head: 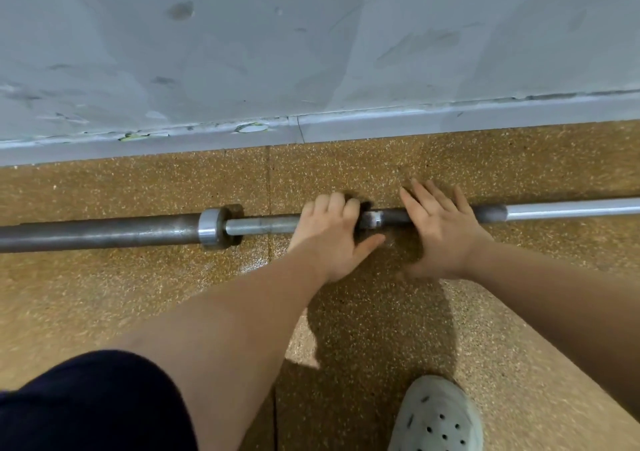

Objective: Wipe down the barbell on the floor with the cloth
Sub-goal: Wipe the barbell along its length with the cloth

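Speckled floor (138,295) beside a grey wall (311,35) is noted. Barbell (104,232) is laid under both grips: left grip (329,232) curled round the shaft (263,225), right grip (440,232) flat across it. Judged heavy, rigid, liable to roll; best held between grips. Cloth not discerned.

We see a dark grey barbell (263,225) with silvery stretches, and an ochre floor (138,277) speckled with pale flecks. Our shoe (436,416) is light grey, dotted with dark holes.
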